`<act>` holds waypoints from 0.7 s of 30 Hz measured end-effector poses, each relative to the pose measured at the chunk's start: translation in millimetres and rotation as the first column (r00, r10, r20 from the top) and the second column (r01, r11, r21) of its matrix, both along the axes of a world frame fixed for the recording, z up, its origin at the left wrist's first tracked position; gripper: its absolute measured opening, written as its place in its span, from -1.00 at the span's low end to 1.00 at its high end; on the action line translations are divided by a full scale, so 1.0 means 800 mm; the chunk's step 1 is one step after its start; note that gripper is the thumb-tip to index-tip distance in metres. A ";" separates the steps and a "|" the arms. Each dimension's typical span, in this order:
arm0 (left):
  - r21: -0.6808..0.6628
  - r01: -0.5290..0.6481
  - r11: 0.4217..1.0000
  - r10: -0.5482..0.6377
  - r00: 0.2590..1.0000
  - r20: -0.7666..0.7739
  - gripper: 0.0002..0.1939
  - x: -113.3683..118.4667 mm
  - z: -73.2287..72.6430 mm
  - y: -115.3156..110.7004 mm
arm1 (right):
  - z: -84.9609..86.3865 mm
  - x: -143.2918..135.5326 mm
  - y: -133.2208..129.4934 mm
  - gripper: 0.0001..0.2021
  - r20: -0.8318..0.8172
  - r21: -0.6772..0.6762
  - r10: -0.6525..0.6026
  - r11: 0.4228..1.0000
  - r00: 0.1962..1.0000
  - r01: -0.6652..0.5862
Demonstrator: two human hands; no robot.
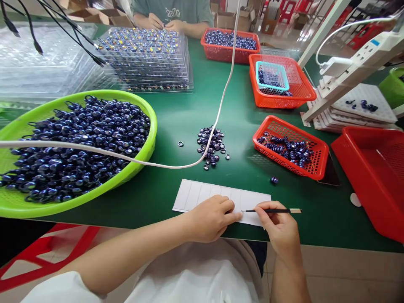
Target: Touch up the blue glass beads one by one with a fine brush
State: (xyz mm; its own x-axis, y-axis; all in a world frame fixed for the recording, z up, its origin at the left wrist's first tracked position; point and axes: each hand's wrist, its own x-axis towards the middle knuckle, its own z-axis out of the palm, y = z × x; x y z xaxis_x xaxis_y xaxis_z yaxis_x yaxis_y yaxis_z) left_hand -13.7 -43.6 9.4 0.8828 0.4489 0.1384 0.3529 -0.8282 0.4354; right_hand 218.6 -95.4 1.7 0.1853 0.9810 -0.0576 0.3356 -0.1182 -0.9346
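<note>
A white ruled sheet of paper (202, 193) lies near the table's front edge. My left hand (211, 219) rests on it with curled fingers, one fingertip pointing at the tool's tip; whether anything is pinched there is hidden. In my right hand (280, 227), a slim black pen (277, 211) with a pale gold end is gripped between thumb and fingers. Its light tip touches or nearly touches the paper beside my left fingertip. Beyond the sheet lies a loose pile of shiny dark blue bead-like pieces (213, 147), and a single one (274, 180) sits right of the paper.
A green basket (151, 126) heaped with dark looped pieces stands left. Red baskets (322, 164) (259, 101) and a red bin (356, 181) are right. A white cable (176, 167) hangs across. Stacked clear trays (189, 80) stand at the back, near another person's hands (166, 23).
</note>
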 end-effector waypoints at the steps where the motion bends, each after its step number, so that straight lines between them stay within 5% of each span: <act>1: -0.001 0.000 1.000 0.000 1.000 -0.002 -0.57 0.000 0.000 0.000 | 0.000 -0.002 -0.001 -0.80 -0.003 0.009 -0.023 1.000 1.000 0.023; 7: -0.053 -0.012 0.999 0.015 0.999 0.048 -0.55 -0.002 -0.004 -0.005 | -0.003 -0.002 -0.003 -0.75 -0.146 0.039 -0.197 0.978 0.970 0.204; 11: -0.346 -0.158 0.925 0.257 0.930 0.261 -0.63 -0.004 0.006 0.007 | -0.003 -0.006 -0.010 -0.80 -0.289 0.151 -0.255 0.940 0.923 0.307; 15: -0.703 -0.285 0.652 0.591 0.771 0.236 -0.81 0.013 0.023 0.037 | 0.000 -0.026 -0.012 -0.83 -0.396 0.277 -0.365 0.828 0.843 0.488; 19: -0.964 -0.095 0.247 0.725 0.679 0.119 -0.86 0.044 0.014 0.061 | -0.007 -0.041 -0.003 -0.83 -0.479 0.274 -0.391 0.785 0.786 0.556; 21: -0.992 0.002 0.122 0.760 0.643 0.095 -0.79 0.056 0.001 0.065 | -0.011 -0.042 0.001 -0.82 -0.490 0.248 -0.400 0.788 0.774 0.564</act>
